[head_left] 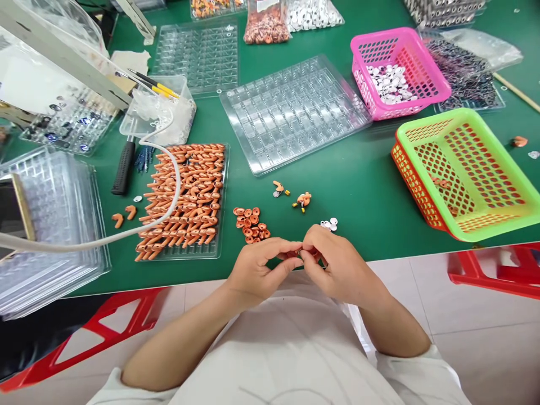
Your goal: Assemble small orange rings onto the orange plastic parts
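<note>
Green matting covers the table (363,191), and at its near edge the left hand (257,270) and right hand (337,267) meet fingertip to fingertip, both pinching one small orange part (300,253) between them, mostly hidden by the fingers. Just beyond the left hand lies a heap of orange rings (251,224), with a few white discs (329,224) by the right hand, and a tray of orange pieces (185,199) stands farther left. To the right sits a green-and-orange basket (464,169); a pink basket (399,70) lies behind it.
</note>
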{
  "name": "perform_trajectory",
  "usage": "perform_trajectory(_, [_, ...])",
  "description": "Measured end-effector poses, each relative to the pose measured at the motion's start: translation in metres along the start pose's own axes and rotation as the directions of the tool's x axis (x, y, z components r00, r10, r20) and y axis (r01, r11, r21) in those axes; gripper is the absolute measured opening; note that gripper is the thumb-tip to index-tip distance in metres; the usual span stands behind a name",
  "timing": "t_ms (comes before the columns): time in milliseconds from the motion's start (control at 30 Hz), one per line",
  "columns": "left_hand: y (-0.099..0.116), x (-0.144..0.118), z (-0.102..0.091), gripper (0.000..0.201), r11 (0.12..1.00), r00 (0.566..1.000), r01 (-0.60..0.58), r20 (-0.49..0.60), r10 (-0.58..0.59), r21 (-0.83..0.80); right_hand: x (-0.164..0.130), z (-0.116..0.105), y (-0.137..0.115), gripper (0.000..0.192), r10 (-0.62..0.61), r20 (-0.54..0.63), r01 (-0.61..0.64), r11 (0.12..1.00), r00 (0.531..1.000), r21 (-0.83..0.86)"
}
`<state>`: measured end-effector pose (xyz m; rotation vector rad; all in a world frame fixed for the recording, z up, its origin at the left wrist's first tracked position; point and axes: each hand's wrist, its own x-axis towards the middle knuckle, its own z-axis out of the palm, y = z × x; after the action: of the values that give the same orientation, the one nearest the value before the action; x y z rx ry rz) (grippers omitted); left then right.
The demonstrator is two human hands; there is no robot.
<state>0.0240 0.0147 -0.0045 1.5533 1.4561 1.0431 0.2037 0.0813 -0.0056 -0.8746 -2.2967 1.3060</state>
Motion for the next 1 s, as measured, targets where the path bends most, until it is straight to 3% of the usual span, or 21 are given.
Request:
perform_trajectory(100, [0.002, 0.000, -0.001, 0.018, 0.972, 0.984, 0.173, 0.065, -0.165, -0.159, 0.002, -0.001, 0.000, 0.015, 0.065, 0.003, -0.066, 0.997, 0.998, 0.049])
perform_trajectory(167, [0.002, 0.000, -0.002, 0.018, 0.900, 0.952, 0.307, 0.104, -0.289, -0.311, 0.003, -0.001, 0.001, 0.014, 0.099, 0.004, -0.098, 0.987, 0.995, 0.129])
perform_trajectory(300, [0.004, 0.002, -0.002, 0.016, 0.752, 0.885, 0.445, 0.109, -0.454, -0.486, 0.002, 0.001, 0.006, 0.007, 0.168, 0.035, -0.167, 0.890, 0.985, 0.425])
perform_trajectory(400, [0.006, 0.004, -0.002, 0.018, 0.733, 0.874, 0.455, 0.096, -0.477, -0.506, -0.001, 0.004, 0.010, 0.013, 0.221, 0.048, -0.206, 0.779, 0.974, 0.592])
perform_trajectory(533, [0.008, 0.007, 0.000, 0.022, 0.740, 0.867, 0.474, 0.109, -0.486, -0.478, -0.004, 0.009, 0.012, 0.007, 0.295, 0.021, -0.237, 0.721, 0.955, 0.651])
perform_trajectory(733, [0.008, 0.009, 0.004, 0.010, 0.760, 0.838, 0.537, 0.131, -0.529, -0.365, -0.003, 0.011, 0.013, 0.006, 0.306, -0.023, -0.219, 0.730, 0.952, 0.647])
perform_trajectory(1000, [-0.001, 0.004, 0.008, 0.010, 0.818, 0.870, 0.490, 0.122, -0.477, -0.300, -0.001, 0.009, 0.012, 0.005, 0.300, -0.046, -0.216, 0.775, 0.953, 0.594])
